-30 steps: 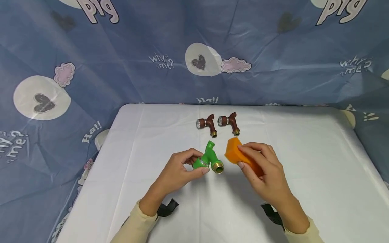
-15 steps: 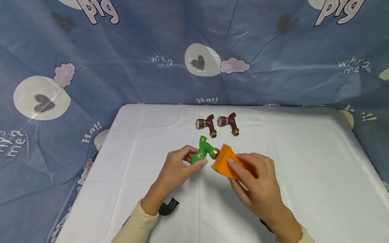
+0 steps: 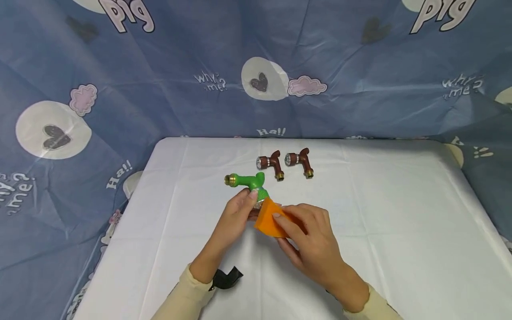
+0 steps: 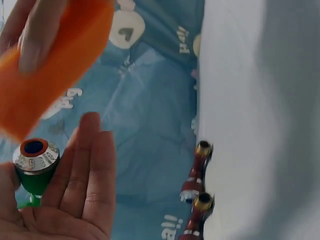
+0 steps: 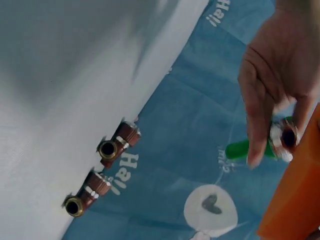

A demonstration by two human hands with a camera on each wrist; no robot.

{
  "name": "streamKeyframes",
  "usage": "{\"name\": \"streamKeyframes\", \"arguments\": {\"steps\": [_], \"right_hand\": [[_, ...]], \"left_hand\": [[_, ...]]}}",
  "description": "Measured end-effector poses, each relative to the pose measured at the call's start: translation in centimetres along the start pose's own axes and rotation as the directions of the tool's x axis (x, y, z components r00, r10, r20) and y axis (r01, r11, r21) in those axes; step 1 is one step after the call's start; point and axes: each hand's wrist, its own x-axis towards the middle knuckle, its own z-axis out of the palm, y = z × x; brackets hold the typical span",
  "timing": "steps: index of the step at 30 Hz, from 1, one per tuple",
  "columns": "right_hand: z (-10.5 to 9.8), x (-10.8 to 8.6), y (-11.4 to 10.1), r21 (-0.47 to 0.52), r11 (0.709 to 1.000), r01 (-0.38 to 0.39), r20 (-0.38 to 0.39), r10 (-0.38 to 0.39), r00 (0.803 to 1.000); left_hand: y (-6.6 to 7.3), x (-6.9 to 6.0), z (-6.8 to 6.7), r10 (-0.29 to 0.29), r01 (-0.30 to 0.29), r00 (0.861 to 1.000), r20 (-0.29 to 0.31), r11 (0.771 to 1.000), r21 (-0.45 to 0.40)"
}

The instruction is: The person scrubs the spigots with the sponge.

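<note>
My left hand [image 3: 236,218] pinches a green tap [image 3: 250,181] between thumb and fingers, near its knob end. The tap's brass threaded inlet points left in the head view, and its silver knob cap [image 4: 36,156] faces the left wrist camera. My right hand [image 3: 310,235] grips an orange sponge [image 3: 272,220] by its right part. In the head view the sponge's left edge lies against or right beside the knob end; whether they touch I cannot tell. The left wrist view shows a narrow gap between sponge and cap.
Two brown taps [image 3: 274,164] [image 3: 301,162] with brass inlets lie side by side at the back of the white-covered table [image 3: 192,178]. A blue printed cloth [image 3: 180,102] hangs behind it. A black strap [image 3: 227,278] sticks out by the left wrist.
The green tap has been turned, so its brass inlet swings from the right to the left. My right hand has moved left with the sponge, up to the knob end.
</note>
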Motion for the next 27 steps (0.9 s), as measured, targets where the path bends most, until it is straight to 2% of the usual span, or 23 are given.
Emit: {"name": "streamKeyframes", "arguments": {"steps": [4, 9, 12, 14, 17, 18, 20, 22, 24, 25, 27], "right_hand": [[0.9, 0.0, 0.6, -0.008, 1.0, 0.003, 0.02, -0.003, 1.0], [1.2, -0.6, 1.2, 0.009, 0.998, -0.061, 0.034, 0.061, 0.998], [1.3, -0.8, 1.4, 0.011, 0.996, -0.088, 0.049, 0.087, 0.995], [1.4, -0.8, 1.4, 0.019, 0.995, -0.1, 0.061, 0.099, 0.993], [1.6, -0.6, 1.4, 0.105, 0.981, -0.162, 0.073, 0.155, 0.985], [1.7, -0.6, 1.3, 0.161, 0.965, -0.206, 0.076, 0.196, 0.978], [1.8, -0.3, 1.1, 0.294, 0.902, -0.317, 0.088, 0.305, 0.948], [1.9, 0.0, 0.8, 0.425, 0.798, -0.428, 0.121, 0.419, 0.9], [1.9, 0.3, 0.4, 0.508, 0.695, -0.509, 0.162, 0.503, 0.849], [1.9, 0.3, 0.2, 0.524, 0.665, -0.532, 0.181, 0.524, 0.832], [1.9, 0.4, -0.3, 0.538, 0.636, -0.553, 0.207, 0.536, 0.818]], "left_hand": [[-0.4, -0.2, 0.6, -0.02, 0.02, 1.0, 0.008, 1.0, 0.002], [-0.4, -0.3, 0.3, -0.054, 0.059, 0.997, 0.054, 0.993, -0.101], [-0.3, -0.2, -0.1, -0.039, 0.051, 0.996, 0.076, 0.987, -0.154], [-0.2, -0.2, -0.1, -0.028, 0.039, 0.998, 0.062, 0.983, -0.179], [0.0, -0.2, 0.1, -0.006, 0.013, 0.999, 0.035, 0.98, -0.201], [0.0, -0.2, 0.3, 0.003, 0.004, 1.0, 0.029, 0.977, -0.213], [0.1, 0.0, 0.7, 0.035, -0.027, 0.999, 0.03, 0.97, -0.242], [0.1, 0.3, 1.1, 0.093, -0.076, 0.995, 0.046, 0.955, -0.288], [0.2, 0.7, 1.4, 0.166, -0.137, 0.984, 0.065, 0.937, -0.322], [0.2, 0.8, 1.5, 0.198, -0.165, 0.978, 0.069, 0.93, -0.329], [0.2, 1.1, 1.6, 0.248, -0.211, 0.966, 0.073, 0.919, -0.334]]}}
